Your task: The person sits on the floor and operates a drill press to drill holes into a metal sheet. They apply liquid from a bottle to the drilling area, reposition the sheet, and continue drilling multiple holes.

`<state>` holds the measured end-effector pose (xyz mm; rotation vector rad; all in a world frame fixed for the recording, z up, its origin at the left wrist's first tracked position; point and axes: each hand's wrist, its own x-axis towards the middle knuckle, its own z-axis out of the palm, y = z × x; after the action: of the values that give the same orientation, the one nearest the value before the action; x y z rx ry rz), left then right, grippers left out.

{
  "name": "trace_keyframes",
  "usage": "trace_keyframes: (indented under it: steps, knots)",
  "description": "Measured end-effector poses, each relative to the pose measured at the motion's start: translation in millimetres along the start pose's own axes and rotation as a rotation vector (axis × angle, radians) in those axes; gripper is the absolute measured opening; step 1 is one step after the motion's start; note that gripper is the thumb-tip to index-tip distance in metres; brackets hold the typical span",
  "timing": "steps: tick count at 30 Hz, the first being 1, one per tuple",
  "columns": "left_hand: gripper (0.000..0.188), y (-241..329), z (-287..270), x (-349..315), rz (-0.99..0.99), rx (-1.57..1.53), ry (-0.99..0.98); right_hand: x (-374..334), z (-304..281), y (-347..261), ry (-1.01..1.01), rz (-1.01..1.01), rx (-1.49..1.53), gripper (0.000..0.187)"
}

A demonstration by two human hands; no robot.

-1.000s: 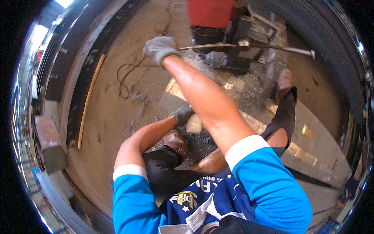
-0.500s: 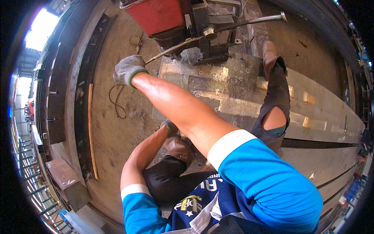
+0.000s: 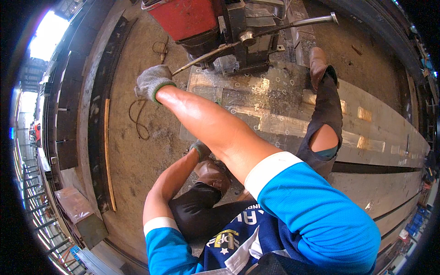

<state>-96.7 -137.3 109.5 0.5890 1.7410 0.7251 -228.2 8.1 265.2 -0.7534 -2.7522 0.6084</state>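
My right arm reaches across to the left. Its grey-gloved right hand (image 3: pixel 154 82) is closed round the near end of a long metal feed lever (image 3: pixel 201 58). The lever runs through a round hub on a red and black magnetic drill (image 3: pixel 188 20), and its other arm sticks out to the upper right. The drill stands on a flat steel plate (image 3: pixel 247 87) covered in small chalk circles. My left hand (image 3: pixel 200 149), also gloved, is low beside my brown boot (image 3: pixel 213 175). Its fingers are mostly hidden behind my right forearm.
Long steel plates (image 3: pixel 376 114) lie to the right, with my other boot (image 3: pixel 317 64) near the far edge. A cable (image 3: pixel 137 121) loops on the dusty floor left of the drill. Dark steel beams (image 3: pixel 94 123) and a thin wooden strip (image 3: pixel 107 156) run along the left.
My right hand and the lever's near end have shifted very slightly right. My left hand stays almost in place, and the drill has not moved.
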Motion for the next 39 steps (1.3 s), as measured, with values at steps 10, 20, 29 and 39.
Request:
trace_keyframes:
  steps: [10, 20, 29, 39]
  knots:
    - [0.051, 0.1, 0.8, -0.8, -0.006, 0.008, 0.001, 2.0, 5.6, -1.8, -0.037, 0.022, -0.025, 0.043]
    - [0.048, 0.1, 2.8, -1.0, -0.007, 0.014, 0.012, 3.5, 7.4, -2.5, -0.050, 0.027, -0.021, 0.043]
    - [0.046, 1.0, 2.6, -1.3, -0.003, 0.018, 0.027, 5.1, 11.6, -0.7, -0.055, 0.018, -0.005, 0.045]
    - [0.044, 2.5, 2.3, 0.2, 0.003, 0.022, 0.036, 1.0, 11.0, 1.6, -0.057, 0.021, -0.008, 0.047]
